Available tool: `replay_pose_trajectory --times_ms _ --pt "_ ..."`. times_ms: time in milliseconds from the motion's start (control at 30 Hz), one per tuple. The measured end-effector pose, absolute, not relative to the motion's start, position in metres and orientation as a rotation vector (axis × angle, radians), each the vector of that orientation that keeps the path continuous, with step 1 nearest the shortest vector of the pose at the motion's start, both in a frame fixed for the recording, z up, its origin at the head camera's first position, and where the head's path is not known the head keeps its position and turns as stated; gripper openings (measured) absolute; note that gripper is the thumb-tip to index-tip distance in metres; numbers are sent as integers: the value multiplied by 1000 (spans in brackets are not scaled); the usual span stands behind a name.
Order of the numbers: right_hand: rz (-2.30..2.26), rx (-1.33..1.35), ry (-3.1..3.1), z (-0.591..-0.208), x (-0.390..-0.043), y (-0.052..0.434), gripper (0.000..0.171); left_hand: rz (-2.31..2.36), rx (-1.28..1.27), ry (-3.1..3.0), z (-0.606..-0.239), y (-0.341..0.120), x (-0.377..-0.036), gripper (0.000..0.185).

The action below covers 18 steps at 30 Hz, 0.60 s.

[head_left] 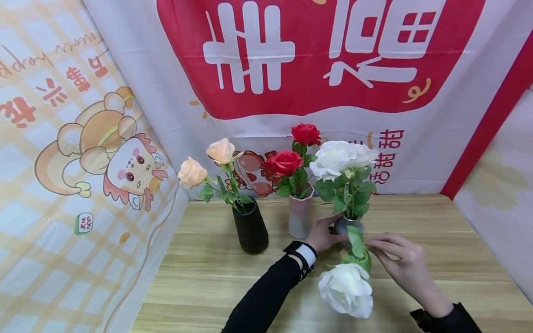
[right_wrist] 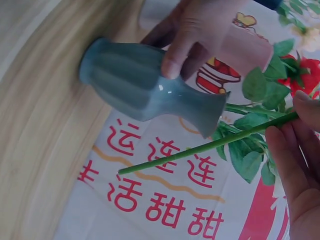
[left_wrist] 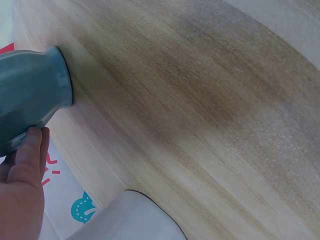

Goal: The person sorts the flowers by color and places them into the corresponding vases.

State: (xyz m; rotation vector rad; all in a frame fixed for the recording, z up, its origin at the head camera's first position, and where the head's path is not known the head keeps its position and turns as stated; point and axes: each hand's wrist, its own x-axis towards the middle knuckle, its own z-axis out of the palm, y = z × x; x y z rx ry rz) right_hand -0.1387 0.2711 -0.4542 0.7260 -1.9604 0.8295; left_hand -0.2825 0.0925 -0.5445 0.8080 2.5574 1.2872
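Note:
My left hand holds the blue-green fluted vase upright on the table, thumb and fingers on its body below the flared mouth. White roses with green leaves stand in that vase. In my right hand, thumb and fingertips pinch the green stem of a single white rose. Its bloom hangs towards me in the head view. The cut end of the stem is free, outside the vase and beside its mouth in the right wrist view.
Left of the blue-green vase, a pink and white vase holds red roses. Farther left stands a black vase with two peach roses. Printed cloth hangs behind the wooden table and along its sides.

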Motion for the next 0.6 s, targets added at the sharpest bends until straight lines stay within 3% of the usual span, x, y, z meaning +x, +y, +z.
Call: replay_pose_trajectory --times_ms 200,333,600 --pt "932 633 -1925 -444 -139 275 46 1330 789 2555 -549 94 -285 75" --pt "1110 568 -1793 -438 -136 279 24 1307 838 2575 -551 94 -286 71" --pt "1433 258 -1842 -411 -135 280 50 1325 771 2543 -551 95 -285 79"
